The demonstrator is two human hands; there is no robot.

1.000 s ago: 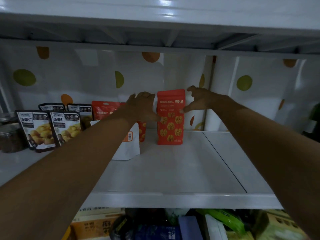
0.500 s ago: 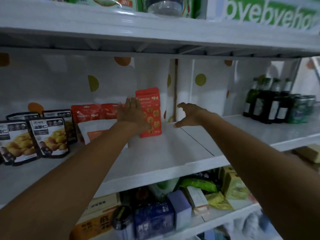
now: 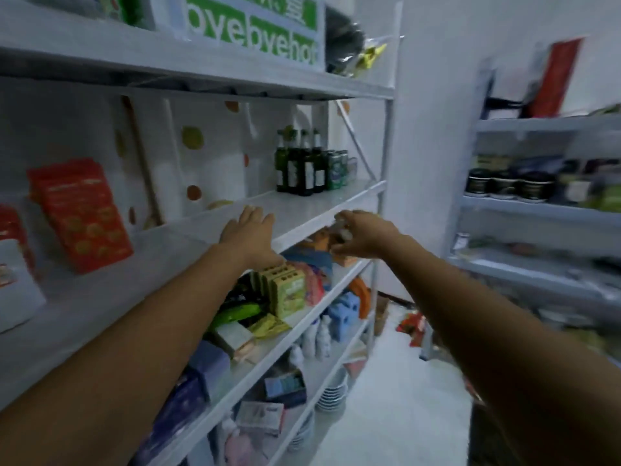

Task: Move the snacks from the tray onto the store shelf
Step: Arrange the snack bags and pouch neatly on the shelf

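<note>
Both hands have pulled back from the red pouch (image 3: 80, 213), and the view has swung right. Left hand (image 3: 250, 235) lies flat with straight fingers over the shelf (image 3: 312, 210) edge, holding nothing. Right hand (image 3: 364, 235) is blurred with its fingers curled, so I cannot tell whether it holds anything. The pouch stands on the shelf well left of both hands, untouched. It looks light, soft and probably slippery, best taken by its top seam or side edges. No tray shows.
</note>
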